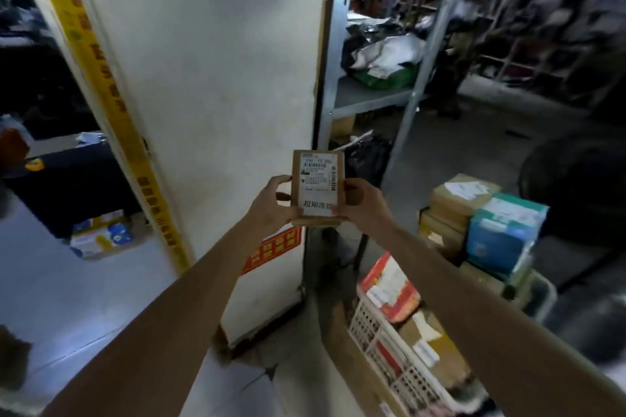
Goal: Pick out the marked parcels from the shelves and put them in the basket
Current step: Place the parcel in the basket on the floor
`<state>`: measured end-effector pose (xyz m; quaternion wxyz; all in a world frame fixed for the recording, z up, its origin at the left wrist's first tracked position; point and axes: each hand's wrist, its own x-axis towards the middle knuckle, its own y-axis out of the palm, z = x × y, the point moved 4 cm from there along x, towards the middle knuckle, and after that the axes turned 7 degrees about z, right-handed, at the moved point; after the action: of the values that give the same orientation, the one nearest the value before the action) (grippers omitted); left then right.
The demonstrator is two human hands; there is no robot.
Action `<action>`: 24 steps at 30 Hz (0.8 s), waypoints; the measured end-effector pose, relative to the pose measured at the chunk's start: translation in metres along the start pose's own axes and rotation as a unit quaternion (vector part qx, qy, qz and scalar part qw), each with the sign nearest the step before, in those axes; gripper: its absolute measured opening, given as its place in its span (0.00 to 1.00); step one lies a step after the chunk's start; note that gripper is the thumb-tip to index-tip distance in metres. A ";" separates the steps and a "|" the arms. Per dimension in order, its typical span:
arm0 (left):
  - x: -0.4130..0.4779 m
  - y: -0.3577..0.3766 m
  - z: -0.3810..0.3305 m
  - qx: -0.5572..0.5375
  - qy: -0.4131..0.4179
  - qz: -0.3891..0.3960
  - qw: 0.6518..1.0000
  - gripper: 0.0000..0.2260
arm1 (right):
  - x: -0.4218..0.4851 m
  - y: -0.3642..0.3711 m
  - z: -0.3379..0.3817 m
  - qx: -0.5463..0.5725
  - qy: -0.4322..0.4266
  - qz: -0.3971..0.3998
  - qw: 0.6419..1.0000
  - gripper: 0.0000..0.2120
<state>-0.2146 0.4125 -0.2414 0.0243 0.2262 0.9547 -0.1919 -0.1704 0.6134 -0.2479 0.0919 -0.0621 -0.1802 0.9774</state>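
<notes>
I have a small flat cardboard parcel [318,188] up in front of me at arm's length, held between both hands with its labelled face turned toward me, in front of the edge of a white pillar [210,78]. My left grip [271,205] is clenched on the parcel's left edge: the thumb lies on the front face beside the label and the fingers curl round behind, out of sight. My right grip [360,203] grasps the right edge the same way, the thumb pressing near the lower right corner and the fingers wrapped round the side. Neither one is spread any wider than the box itself. The parcel stands upright and carries a white shipping label with barcodes, and under it a white strip printed with large black characters (too blurred for me to read with any certainty). The parcel touches nothing but my two hands. The white lattice basket [382,342] sits on the floor low to my right, partly under my right forearm and well apart from the parcel; in it lie a red-and-white packet [389,288] and some brown cardboard boxes [437,359]. Beyond the basket there is a stack of boxes [457,200], with a teal-and-white carton [504,230] leaning among them. Behind the parcel, to the right of the pillar, stands a grey metal shelf [369,96] with white and black plastic mailers heaped on it. A yellow printed strip [111,105] runs down the pillar's left side, and a red sign [274,249] is stuck low on it, just beneath my left wrist.
</notes>
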 end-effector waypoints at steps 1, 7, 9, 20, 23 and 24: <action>0.006 0.013 -0.002 0.007 0.006 0.019 1.000 0.32 | -0.004 -0.013 -0.009 -0.006 0.007 -0.015 1.000 0.30; 0.052 0.113 -0.028 0.017 0.042 0.120 0.992 0.34 | -0.027 -0.107 -0.058 -0.025 0.068 -0.100 0.992 0.32; 0.063 0.144 -0.031 0.003 0.036 0.139 0.990 0.34 | -0.034 -0.130 -0.073 -0.035 0.074 -0.111 0.990 0.32; 0.105 0.244 -0.028 0.017 -0.009 0.261 0.965 0.32 | -0.060 -0.186 -0.138 0.016 0.147 -0.175 0.973 0.28; 0.123 0.257 -0.025 0.018 -0.017 0.286 0.958 0.32 | -0.055 -0.191 -0.151 0.030 0.166 -0.190 0.967 0.28; 0.132 0.263 -0.023 0.020 -0.019 0.298 0.954 0.32 | -0.051 -0.193 -0.158 0.032 0.172 -0.200 0.964 0.27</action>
<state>-0.2162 0.6935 -0.3310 0.0944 0.4968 0.8395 -0.1990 -0.0662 0.8339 -0.3195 0.3174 -0.1888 -0.1387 0.9189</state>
